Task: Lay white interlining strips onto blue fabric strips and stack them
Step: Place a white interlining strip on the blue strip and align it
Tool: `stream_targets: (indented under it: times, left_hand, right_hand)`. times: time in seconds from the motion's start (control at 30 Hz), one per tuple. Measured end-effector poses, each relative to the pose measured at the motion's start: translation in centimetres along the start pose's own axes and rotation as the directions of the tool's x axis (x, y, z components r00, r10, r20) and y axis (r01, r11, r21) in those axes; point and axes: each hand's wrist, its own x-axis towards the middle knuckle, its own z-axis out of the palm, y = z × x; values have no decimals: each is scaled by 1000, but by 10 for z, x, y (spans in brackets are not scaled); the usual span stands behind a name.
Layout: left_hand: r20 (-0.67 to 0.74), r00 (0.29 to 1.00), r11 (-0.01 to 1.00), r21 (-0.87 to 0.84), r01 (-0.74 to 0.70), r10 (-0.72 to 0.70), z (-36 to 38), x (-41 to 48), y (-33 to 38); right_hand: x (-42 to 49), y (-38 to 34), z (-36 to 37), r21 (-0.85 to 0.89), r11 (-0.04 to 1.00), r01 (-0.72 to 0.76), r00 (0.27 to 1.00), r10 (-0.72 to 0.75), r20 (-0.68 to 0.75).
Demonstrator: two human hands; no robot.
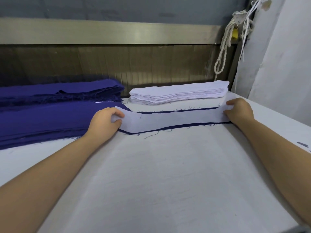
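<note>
Item 1. White interlining strip [171, 119]: one long piece lying flat on a blue fabric strip [185, 126] across the far middle of the tabletop [168, 174]. A narrow blue margin shows along both long edges, and loose blue threads fray out from it.

Item 2. Left hand [104, 121]: at the left end of the white interlining strip. Grip closed on that end, with fingers curled over the top and thumb beneath.

Item 3. Right hand [239, 113]: at the right end of the same strip. Grip likewise clamped on the white end, fingers curled. Both forearms are bare and reach forward over the tabletop.

Item 4. Stack of white interlining [180, 93]: many cut pieces, neatly piled just behind the strip being handled, towards the right.

Item 5. Near stack of blue fabric [42, 121]: a broad, low pile at the left, touching the left hand's side of the work; edges frayed.

Item 6. Far stack of blue fabric [58, 91]: a second pile behind the first, beside the white stack.

Item 7. Surroundings: a metal rail [117, 32] runs along the back, with a knotted rope [223, 47] hanging at the right corner.
</note>
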Motion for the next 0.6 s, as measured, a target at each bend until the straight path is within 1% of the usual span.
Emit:
stream_targets:
  times: [0.23, 0.47, 0.6]
  left_hand:
    - [21, 1000, 1000, 21, 1, -1, 0, 0, 0]
    - [27, 1000, 999, 41, -5, 4, 0, 1, 1]
    - [16, 1000, 1000, 20, -13, 13, 0, 0, 1]
  right_hand:
    - [3, 2, 0, -13, 1000, -12, 1000, 12, 14]
    - [4, 4, -1, -30, 999, 36, 999, -36, -1]
    - [5, 6, 0, -63, 998, 19, 1000, -18, 20]
